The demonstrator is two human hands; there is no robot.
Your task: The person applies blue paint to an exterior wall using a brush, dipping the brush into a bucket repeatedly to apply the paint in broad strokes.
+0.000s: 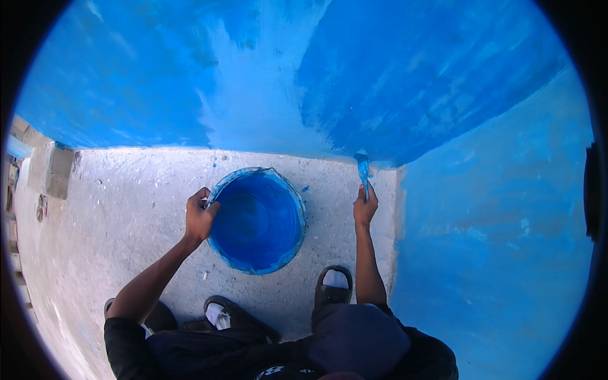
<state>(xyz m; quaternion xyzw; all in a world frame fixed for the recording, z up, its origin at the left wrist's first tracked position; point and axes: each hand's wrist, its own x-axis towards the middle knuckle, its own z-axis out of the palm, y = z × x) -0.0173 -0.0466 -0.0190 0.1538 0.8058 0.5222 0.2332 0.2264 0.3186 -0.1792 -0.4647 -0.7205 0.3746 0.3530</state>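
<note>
My left hand [201, 215] grips the left rim of a round bucket [256, 221], with the thumb over the edge and the fingers outside. Blue paint coats the inside of the bucket and smears its rim. In my right hand [365, 206] is a paintbrush [363, 170], its blue-stained handle held between the fingers. The brush's bristles touch the bottom of the wall [373, 82], close to the corner. Darker blue paint covers much of this wall, and a paler patch runs down its middle.
A paler blue side wall [494, 221] rises on the right. The rough grey concrete floor [139, 190] has blue paint spots. Concrete blocks [54, 168] stand at the far left. My sandalled feet [332, 285] are below the bucket, and another dark shoe [161, 315] is at the left.
</note>
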